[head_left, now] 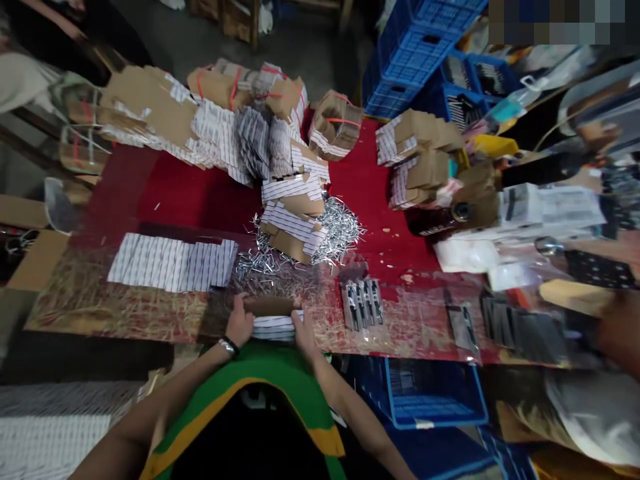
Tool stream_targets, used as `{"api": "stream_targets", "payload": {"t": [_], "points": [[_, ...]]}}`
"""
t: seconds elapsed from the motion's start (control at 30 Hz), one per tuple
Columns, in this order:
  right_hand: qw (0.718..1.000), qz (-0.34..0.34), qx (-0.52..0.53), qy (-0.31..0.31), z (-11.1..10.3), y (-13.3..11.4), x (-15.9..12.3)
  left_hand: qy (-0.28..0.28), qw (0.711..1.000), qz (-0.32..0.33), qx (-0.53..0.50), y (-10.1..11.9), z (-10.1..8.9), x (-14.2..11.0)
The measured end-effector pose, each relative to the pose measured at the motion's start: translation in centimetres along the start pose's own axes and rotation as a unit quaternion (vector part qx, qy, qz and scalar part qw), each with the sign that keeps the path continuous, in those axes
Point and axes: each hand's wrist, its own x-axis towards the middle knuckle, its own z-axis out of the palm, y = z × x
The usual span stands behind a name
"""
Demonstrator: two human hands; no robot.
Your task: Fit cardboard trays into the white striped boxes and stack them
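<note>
At the table's front edge, close to my body, my left hand [239,325] grips one end of a striped white cardboard piece [273,327] with a brown inner side. The other end is held by my right hand [305,331], thumb on top. Whether it is one folded piece or several layers, I cannot tell. Just beyond my hands lies a pile of small shiny metal pins [343,230], with striped cardboard pieces [293,227] resting on it. A row of striped cards [173,263] is laid out to the left. Several dark tools in clear wrapping [363,305] lie right of my hands.
Bundled cardboard stacks [150,107] line the red table's [200,193] far side. Blue crates [415,47] rise at the back right, and an open blue crate [435,393] stands below the front edge. Another person's arm [620,327] shows at far right.
</note>
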Motion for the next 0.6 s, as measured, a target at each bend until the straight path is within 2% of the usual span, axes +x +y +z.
{"api": "stream_targets", "payload": {"t": [0.07, 0.13, 0.17, 0.2, 0.27, 0.33, 0.4, 0.47, 0.53, 0.6], "points": [[0.999, 0.013, 0.023, 0.032, 1.1, 0.7, -0.9, -0.075, 0.997, -0.004, -0.018, -1.0, -1.0, -0.8], [0.997, 0.015, 0.077, -0.008, 1.4, 1.0, -1.7, -0.170, 0.984, -0.016, -0.055, -1.9, -2.2, -1.3], [0.992, 0.023, 0.118, -0.044, 1.3, 1.0, -2.0, -0.197, 0.978, -0.020, -0.070, -2.2, -2.7, -1.5], [0.983, 0.039, 0.161, -0.083, 1.1, 1.0, -2.3, -0.205, 0.975, -0.020, -0.077, -2.5, -3.0, -1.7], [0.963, 0.078, 0.222, -0.128, 1.0, 0.9, -2.6, -0.176, 0.982, -0.011, -0.061, -2.9, -3.2, -2.0], [0.963, 0.102, 0.228, -0.106, 1.1, 0.7, -2.6, -0.137, 0.990, 0.001, -0.023, -2.9, -3.1, -2.3], [0.971, 0.103, 0.206, -0.066, 1.2, 0.7, -2.5, -0.138, 0.990, 0.030, 0.001, -2.7, -3.3, -2.4], [0.971, 0.094, 0.207, -0.074, 1.0, 0.5, -2.4, -0.197, 0.977, 0.080, 0.012, -2.2, -4.1, -2.3], [0.966, 0.091, 0.202, -0.130, 0.4, 0.2, -2.3, -0.285, 0.952, 0.110, 0.013, -1.7, -5.0, -1.7], [0.965, 0.099, 0.146, -0.193, -0.1, -0.3, -1.9, -0.334, 0.936, 0.103, 0.038, -1.1, -5.4, -0.7]]}}
